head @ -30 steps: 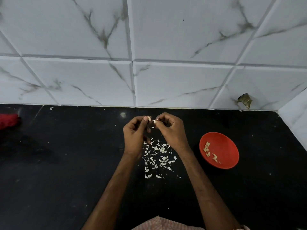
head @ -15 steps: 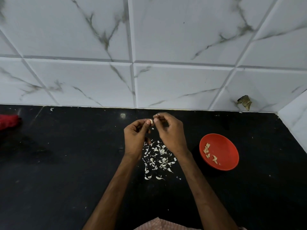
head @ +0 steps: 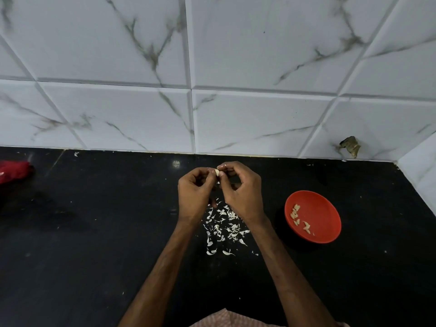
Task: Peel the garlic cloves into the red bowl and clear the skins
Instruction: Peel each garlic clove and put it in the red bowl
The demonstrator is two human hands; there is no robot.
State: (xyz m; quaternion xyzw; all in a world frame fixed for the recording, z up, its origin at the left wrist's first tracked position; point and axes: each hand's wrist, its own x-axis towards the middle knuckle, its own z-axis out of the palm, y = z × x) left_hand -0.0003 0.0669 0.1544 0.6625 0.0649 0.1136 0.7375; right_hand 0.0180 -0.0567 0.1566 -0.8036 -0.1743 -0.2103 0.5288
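Both hands meet above the black counter [head: 99, 244], pinching one small pale garlic clove [head: 216, 172] between their fingertips. My left hand [head: 194, 194] holds it from the left with curled fingers. My right hand [head: 243, 192] pinches it from the right with thumb and forefinger. Under and just in front of the hands lies a scatter of white garlic skins [head: 224, 228]. The red bowl [head: 318, 223] stands to the right of my right wrist, with several peeled cloves [head: 297, 217] on its left side.
A white marble-tiled wall [head: 212, 102] rises right behind the hands, and a second wall closes the right corner. A red cloth [head: 13, 171] lies at the far left edge. A few skin flecks dot the counter.
The hands have stayed together over the skin pile, shifting their fingers slightly on the clove. The bowl and the skins are where they were.
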